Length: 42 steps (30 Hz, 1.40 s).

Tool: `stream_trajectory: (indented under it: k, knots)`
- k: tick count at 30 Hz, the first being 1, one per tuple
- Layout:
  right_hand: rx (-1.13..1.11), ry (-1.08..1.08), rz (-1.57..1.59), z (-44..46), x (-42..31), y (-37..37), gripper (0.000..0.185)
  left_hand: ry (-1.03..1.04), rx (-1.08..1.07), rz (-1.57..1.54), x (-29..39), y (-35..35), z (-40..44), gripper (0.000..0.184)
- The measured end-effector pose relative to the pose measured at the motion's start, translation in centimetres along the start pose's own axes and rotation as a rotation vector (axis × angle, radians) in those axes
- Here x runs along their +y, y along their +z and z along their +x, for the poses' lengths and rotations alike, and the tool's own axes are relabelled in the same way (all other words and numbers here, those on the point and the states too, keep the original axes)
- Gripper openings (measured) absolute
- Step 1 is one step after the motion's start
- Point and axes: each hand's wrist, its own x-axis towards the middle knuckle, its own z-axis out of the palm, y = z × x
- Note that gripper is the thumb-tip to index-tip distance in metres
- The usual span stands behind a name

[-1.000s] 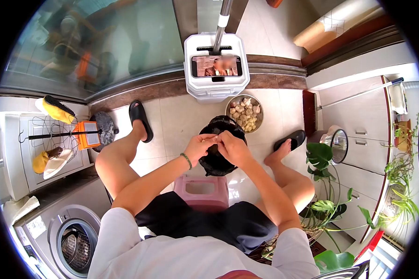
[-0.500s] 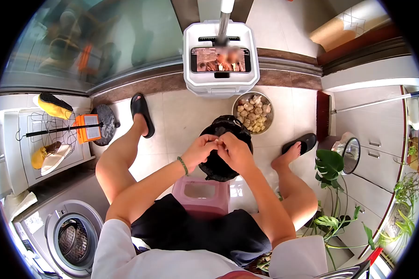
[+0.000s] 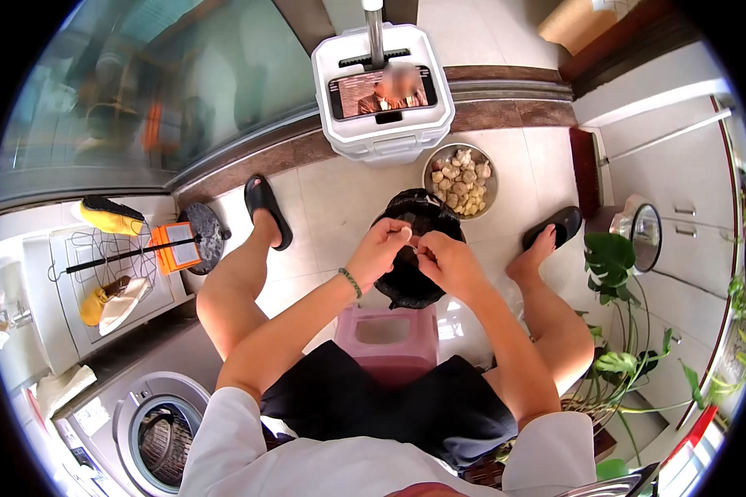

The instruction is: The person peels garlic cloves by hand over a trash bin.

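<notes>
Over a bin lined with a black bag (image 3: 410,286), my left hand (image 3: 379,253) has its thumb and fingers pinched on a small pale piece, likely garlic. My right hand (image 3: 449,261) is just to its right, fingers closed at the same spot; what they grip is too small to make out. A metal bowl (image 3: 492,199) beyond the bin holds garlic bulbs (image 3: 464,172) and pale peeled cloves (image 3: 466,204).
A white bucket (image 3: 385,137) carries a phone (image 3: 381,92) playing video. A pink stool (image 3: 387,338) is between my legs. On the left are a shoe rack (image 3: 116,258) and washing machine (image 3: 162,439); plants (image 3: 610,258) and cabinets (image 3: 680,186) line the right.
The view has shifted and tilted slightly. My hands have moved a little apart from each other, still above the bin.
</notes>
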Motion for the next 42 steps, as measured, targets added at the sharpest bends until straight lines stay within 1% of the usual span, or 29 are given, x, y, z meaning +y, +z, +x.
stream_trajectory:
  k: [2, 3, 6, 7, 8, 9, 10, 12, 14, 16, 17, 20, 21, 24, 25, 26, 28, 29, 30, 32, 33, 35, 36, 38, 39, 41, 42]
  knots:
    - [-0.038, -0.042, -0.095, -0.6, -0.2, -0.3, 0.013, 0.035, 0.009, -0.024, 1.0, 0.1, -0.2, 0.029]
    - [-0.021, -0.035, -0.091, -0.9, -0.4, -0.5, 0.013, 0.082, 0.001, 0.0, 1.4, 0.2, -0.2, 0.029]
    - [0.009, -0.038, -0.099, -1.1, -1.0, -0.9, 0.011, 0.101, -0.086, 0.015, 2.5, 0.4, -1.0, 0.03]
    - [0.013, -0.068, -0.107, -1.0, -1.0, -1.0, 0.01, 0.089, -0.091, 0.024, 2.5, 0.3, -1.2, 0.03]
    - [0.017, -0.097, -0.114, -1.0, -1.0, -1.0, 0.009, 0.164, -0.112, 0.07, 2.5, 0.2, -1.2, 0.029]
    - [0.001, -0.075, -0.134, -0.8, -1.1, -1.1, 0.006, 0.238, -0.134, 0.117, 2.5, 0.1, -1.2, 0.029]
    - [0.01, -0.066, -0.124, -0.5, -0.7, -1.1, 0.006, 0.228, -0.14, 0.127, 2.5, -0.1, -1.1, 0.029]
    - [-0.046, -0.092, -0.172, -0.3, 0.2, -0.6, 0.008, 0.348, -0.17, 0.123, 2.4, -0.7, -1.4, 0.027]
    - [-0.045, -0.085, -0.16, -0.2, 1.3, -0.2, 0.007, 0.288, -0.174, 0.104, 2.5, -1.0, -2.1, 0.024]
    - [-0.031, -0.112, -0.249, 0.1, 1.7, -0.3, 0.005, 0.323, -0.15, 0.065, 2.2, -1.2, -1.9, 0.023]
    - [-0.075, -0.061, -0.239, 0.1, 1.6, -0.7, 0.007, 0.302, -0.156, 0.075, 2.0, -1.4, -1.8, 0.023]
    - [-0.104, -0.046, -0.199, -0.1, 1.9, -1.3, 0.009, 0.278, -0.211, 0.145, 1.8, -2.3, -0.9, 0.019]
    - [-0.066, -0.115, -0.212, 0.0, 2.1, -1.3, 0.012, 0.261, -0.208, 0.169, 1.8, -2.4, -0.8, 0.017]
    - [-0.067, -0.093, -0.139, 0.3, 1.4, -1.9, 0.012, 0.253, -0.213, 0.217, 2.3, -2.2, -0.7, 0.015]
    - [-0.052, -0.132, -0.115, 0.5, 1.5, -2.0, 0.013, 0.291, -0.211, 0.211, 2.1, -2.3, -0.4, 0.014]
    - [-0.038, -0.12, -0.099, 0.6, 1.2, -2.1, 0.013, 0.328, -0.21, 0.204, 2.0, -2.3, -0.3, 0.014]
    - [-0.093, 0.01, 0.05, 1.1, 1.0, -2.3, 0.017, 0.289, -0.185, 0.258, 2.4, -2.6, -0.3, 0.016]
    - [-0.079, -0.039, 0.052, 1.1, 1.3, -2.1, 0.019, 0.266, -0.152, 0.291, 2.6, -2.7, -0.3, 0.017]
    - [-0.072, -0.037, 0.062, 1.1, 1.0, -1.8, 0.019, 0.258, -0.152, 0.301, 2.7, -2.7, -0.4, 0.017]
    - [0.061, -0.08, 0.27, 1.2, 0.2, -1.6, 0.021, 0.269, -0.14, 0.284, 2.7, -2.4, -0.7, 0.02]
    - [0.066, -0.077, 0.272, 1.3, -0.3, -1.5, 0.021, 0.267, -0.144, 0.288, 2.7, -2.3, -0.8, 0.02]
    - [0.28, -0.228, 0.346, 1.3, -1.3, -1.4, 0.023, 0.227, -0.15, 0.309, 2.8, -2.1, -1.1, 0.021]
    - [0.284, -0.226, 0.346, 1.4, -1.2, -1.5, 0.023, 0.226, -0.154, 0.311, 2.8, -2.0, -1.2, 0.021]
    - [0.243, -0.393, 0.264, 1.7, -0.9, -1.7, 0.02, 0.213, -0.135, 0.282, 2.8, -2.0, -1.3, 0.02]
    - [0.245, -0.393, 0.265, 1.6, -1.0, -1.7, 0.02, 0.212, -0.135, 0.283, 2.8, -1.9, -1.4, 0.02]
    - [0.203, -0.298, 0.273, 1.6, -1.3, -1.8, 0.013, 0.226, -0.137, 0.209, 3.0, -1.9, -1.3, 0.021]
    - [0.203, -0.3, 0.274, 1.6, -1.3, -1.7, 0.013, 0.228, -0.136, 0.21, 2.9, -2.0, -1.2, 0.021]
